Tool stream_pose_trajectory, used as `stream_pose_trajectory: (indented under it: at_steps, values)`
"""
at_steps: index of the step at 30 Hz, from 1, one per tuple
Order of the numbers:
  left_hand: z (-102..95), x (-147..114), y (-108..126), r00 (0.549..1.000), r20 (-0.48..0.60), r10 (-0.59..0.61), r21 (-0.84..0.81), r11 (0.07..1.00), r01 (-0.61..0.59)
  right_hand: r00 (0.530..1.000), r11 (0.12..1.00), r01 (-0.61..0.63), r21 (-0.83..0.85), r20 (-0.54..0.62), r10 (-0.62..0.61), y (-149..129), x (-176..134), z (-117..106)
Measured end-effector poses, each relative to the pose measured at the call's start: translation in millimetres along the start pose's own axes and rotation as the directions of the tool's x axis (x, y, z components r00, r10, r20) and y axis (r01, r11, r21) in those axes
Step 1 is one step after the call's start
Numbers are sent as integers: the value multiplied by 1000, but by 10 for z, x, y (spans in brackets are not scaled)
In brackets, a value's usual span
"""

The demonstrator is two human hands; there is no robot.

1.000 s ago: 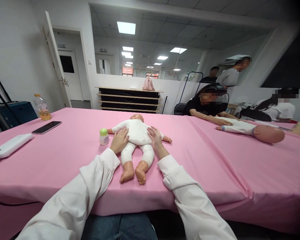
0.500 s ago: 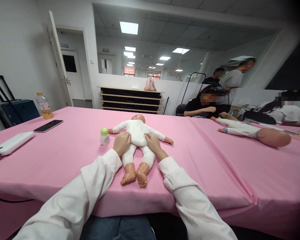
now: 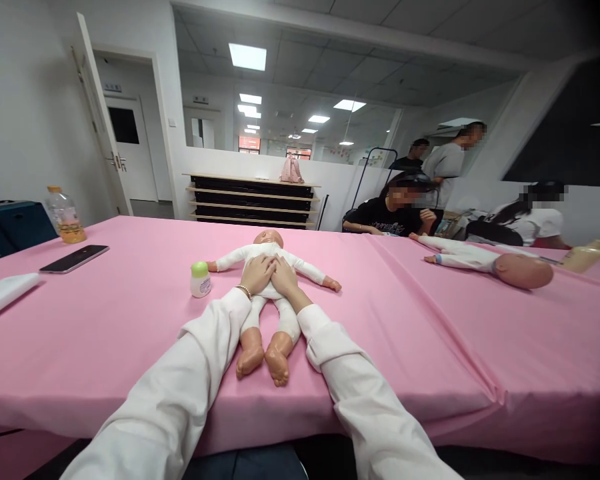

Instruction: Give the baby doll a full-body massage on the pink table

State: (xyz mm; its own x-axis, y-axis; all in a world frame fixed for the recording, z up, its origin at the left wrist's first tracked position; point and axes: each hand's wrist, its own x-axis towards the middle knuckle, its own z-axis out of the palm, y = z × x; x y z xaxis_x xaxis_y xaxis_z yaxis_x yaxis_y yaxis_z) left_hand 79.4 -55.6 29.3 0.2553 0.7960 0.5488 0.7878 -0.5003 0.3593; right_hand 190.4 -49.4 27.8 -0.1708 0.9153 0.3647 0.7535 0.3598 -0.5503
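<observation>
A baby doll [image 3: 270, 292] in a white top and white leggings lies on its back, bare feet toward me and head away. My left hand [image 3: 257, 275], with a beaded bracelet at its wrist, rests on the doll's chest. Beside it, my right hand [image 3: 285, 277] lies on the same chest. Both hands have their fingers stretched out over the white cloth, and the fingertips meet near the middle. Neither hand grips anything that I can see. To the left of the doll's arm stands a small white bottle [image 3: 201, 283] with a green cap.
A pink cloth [image 3: 130, 340] covers the table. On the left are a phone [image 3: 75, 259], a drink bottle [image 3: 66, 217] and a white device [image 3: 5, 297]. A second doll [image 3: 485, 260] and a beige bottle [image 3: 583, 257] lie right, near a seated person [image 3: 393, 207].
My hands have moved inward and up from the doll's sides, where the fingers pinched the top, to lie together on its chest. The view has turned slightly right.
</observation>
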Motion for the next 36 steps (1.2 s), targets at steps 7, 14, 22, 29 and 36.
stream_pose_trajectory:
  at_steps: [7,14,22,29,36]
  values:
    - [-35,-216,20,984,-163,-75,146,984,100,983,980,-113,-163,-164,86,-79,-140,-52]
    - [-93,-271,83,971,-206,125,111,988,-104,970,979,204,-22,-129,-205,-110,-211,-113]
    - [-15,-181,-31,998,-53,-26,49,998,29,998,993,58,-101,-20,-61,-80,-142,-39]
    - [7,-233,-20,965,-140,-223,131,962,241,956,959,-283,-23,-83,280,-74,-182,-93]
    - [-87,-256,57,989,-142,47,211,977,-16,983,998,5,-60,-185,-16,-71,-209,-97]
